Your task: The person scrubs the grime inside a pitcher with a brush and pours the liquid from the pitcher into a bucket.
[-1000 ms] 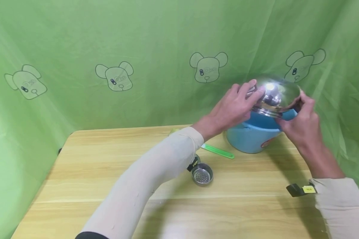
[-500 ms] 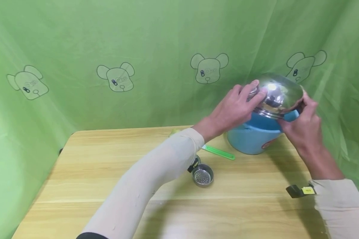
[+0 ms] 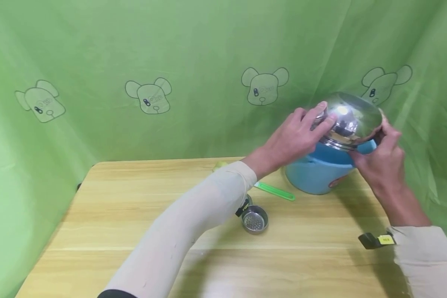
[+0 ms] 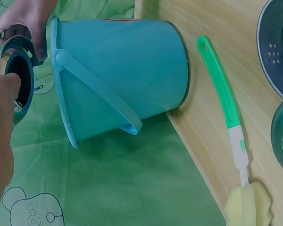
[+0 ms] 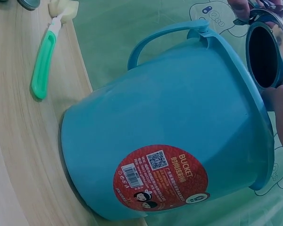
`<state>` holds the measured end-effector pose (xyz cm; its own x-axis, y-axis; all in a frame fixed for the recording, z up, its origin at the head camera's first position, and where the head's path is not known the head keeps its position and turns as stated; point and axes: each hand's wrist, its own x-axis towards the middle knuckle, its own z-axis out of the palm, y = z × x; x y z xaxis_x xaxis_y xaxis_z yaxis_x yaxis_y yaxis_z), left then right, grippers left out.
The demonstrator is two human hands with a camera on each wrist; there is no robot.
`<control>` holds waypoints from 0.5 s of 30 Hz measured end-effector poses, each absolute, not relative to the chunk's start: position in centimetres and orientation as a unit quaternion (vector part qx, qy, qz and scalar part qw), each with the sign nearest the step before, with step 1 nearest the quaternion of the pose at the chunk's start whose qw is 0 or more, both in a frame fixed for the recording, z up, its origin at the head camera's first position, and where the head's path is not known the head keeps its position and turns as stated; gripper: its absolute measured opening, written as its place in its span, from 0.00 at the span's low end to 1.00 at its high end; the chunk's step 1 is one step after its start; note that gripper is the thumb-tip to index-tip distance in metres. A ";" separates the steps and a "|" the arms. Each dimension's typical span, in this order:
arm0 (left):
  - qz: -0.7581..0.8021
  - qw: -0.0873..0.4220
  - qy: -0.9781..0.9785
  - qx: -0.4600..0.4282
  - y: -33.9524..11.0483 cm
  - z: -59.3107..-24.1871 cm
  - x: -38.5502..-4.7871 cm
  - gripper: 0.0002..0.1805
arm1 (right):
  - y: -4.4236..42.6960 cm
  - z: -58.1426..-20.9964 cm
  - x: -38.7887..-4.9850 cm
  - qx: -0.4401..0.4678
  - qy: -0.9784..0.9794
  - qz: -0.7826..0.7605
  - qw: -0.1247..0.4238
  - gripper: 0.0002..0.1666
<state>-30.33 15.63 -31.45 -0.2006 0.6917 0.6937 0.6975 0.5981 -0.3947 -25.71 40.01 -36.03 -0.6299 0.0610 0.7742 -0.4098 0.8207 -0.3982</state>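
A shiny rounded metal pot [image 3: 359,124] hangs tipped over above the light blue bucket [image 3: 314,178]. Its dark round mouth faces down to the bucket's rim in both wrist views. My left hand [image 3: 296,134] grips the pot on its left side, with the fingers over a part there that they mostly cover. On the other side my right hand [image 3: 385,159] holds the pot near its lower edge, thumb beneath. Seen from the left wrist, the bucket [image 4: 122,70] stands upright on the table, its handle hanging down. I cannot see what is inside it.
Left of the bucket lies a brush with a green handle [image 3: 275,191] and a yellow sponge head [image 4: 250,207]. A small perforated metal strainer [image 3: 255,219] sits nearer, beside a round metal lid [image 4: 280,141]. Green cloth [image 3: 205,124] hangs behind the wooden table [image 3: 134,190].
The head view has shifted slightly, so everything appears a little farther right. Both hands keep holding the tipped pot above the bucket.
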 end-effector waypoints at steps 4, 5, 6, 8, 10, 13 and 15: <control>-0.013 0.441 -0.776 -0.450 15.6 -31.5 -30.3 0.25 | 40.2 -36.0 -25.6 0.122 -0.859 0.285 0.407 0.55; -0.016 0.439 -0.778 -0.449 15.6 -31.5 -30.3 0.25 | 40.2 -36.0 -25.6 0.128 -0.861 0.288 0.400 0.56; -0.018 0.439 -0.779 -0.447 15.6 -31.5 -30.3 0.25 | 40.2 -36.0 -25.6 0.129 -0.863 0.293 0.391 0.56; -0.020 0.436 -0.784 -0.440 15.7 -31.5 -30.3 0.24 | 40.2 -36.0 -25.6 0.126 -0.869 0.302 0.372 0.57; -0.022 0.429 -0.792 -0.434 15.7 -31.4 -30.3 0.24 | 40.2 -36.0 -25.5 0.121 -0.874 0.311 0.354 0.58; -0.026 0.403 -0.808 -0.428 15.7 -31.2 -30.2 0.26 | 40.2 -36.0 -25.5 0.112 -0.877 0.329 0.332 0.59; -0.034 0.377 -0.822 -0.427 15.6 -31.0 -30.1 0.27 | 40.0 -36.1 -25.4 0.113 -0.876 0.336 0.326 0.59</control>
